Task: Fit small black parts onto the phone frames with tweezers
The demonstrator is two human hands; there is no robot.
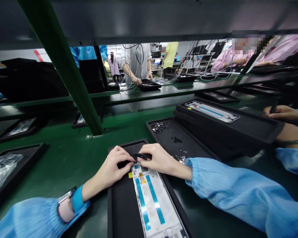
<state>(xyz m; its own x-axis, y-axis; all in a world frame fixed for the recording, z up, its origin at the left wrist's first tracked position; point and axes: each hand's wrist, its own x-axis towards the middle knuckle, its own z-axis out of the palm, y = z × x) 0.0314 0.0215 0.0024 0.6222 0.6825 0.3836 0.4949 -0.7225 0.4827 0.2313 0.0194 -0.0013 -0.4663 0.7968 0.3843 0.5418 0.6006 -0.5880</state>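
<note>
A phone frame, pale with two blue strips and a small orange flex piece, lies in a black foam tray in front of me. My left hand has thumb and forefinger pinched at the frame's top end; whatever is between the fingertips is too small to make out. In my right hand is a slim black tool, apparently tweezers, its tip close to my left fingertips. A yellow tab sticks out at the frame's left edge.
To the right, a black parts tray holds small metal and black pieces. Beyond it are stacked trays with another phone frame on top. A green post rises left of centre. A co-worker's hand is at far right.
</note>
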